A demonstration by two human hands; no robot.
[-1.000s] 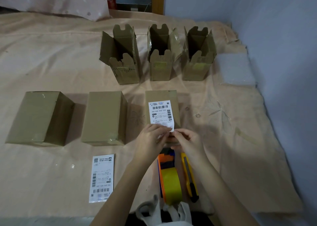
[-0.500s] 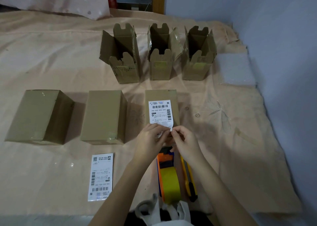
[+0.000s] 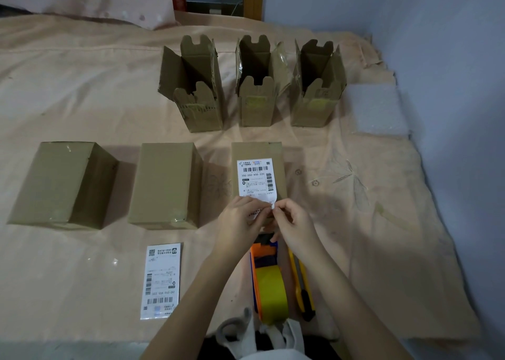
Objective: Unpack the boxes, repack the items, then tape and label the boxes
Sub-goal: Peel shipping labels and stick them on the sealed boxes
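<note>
Three closed cardboard boxes lie in a row: the left one (image 3: 62, 185), the middle one (image 3: 165, 185) and the right one (image 3: 257, 152). A white shipping label (image 3: 255, 178) lies over the right box's top. My left hand (image 3: 240, 220) and my right hand (image 3: 293, 223) meet at the label's near edge, both pinching it, with the near right corner curled up between the fingertips. Behind stand three open, upright boxes at left (image 3: 196, 86), centre (image 3: 258, 84) and right (image 3: 317, 86). A second label sheet (image 3: 161, 280) lies flat near the front.
An orange tape dispenser with a yellow roll (image 3: 269, 286) and a yellow utility knife (image 3: 302, 288) lie just below my hands. A sheet of bubble wrap (image 3: 378, 109) lies at the right by the blue wall. White bag handles (image 3: 262, 335) lie at the front edge of the cloth-covered surface.
My hands stayed at the label's near edge. The fingertips shifted slightly right and the near right corner now curls up between them.
</note>
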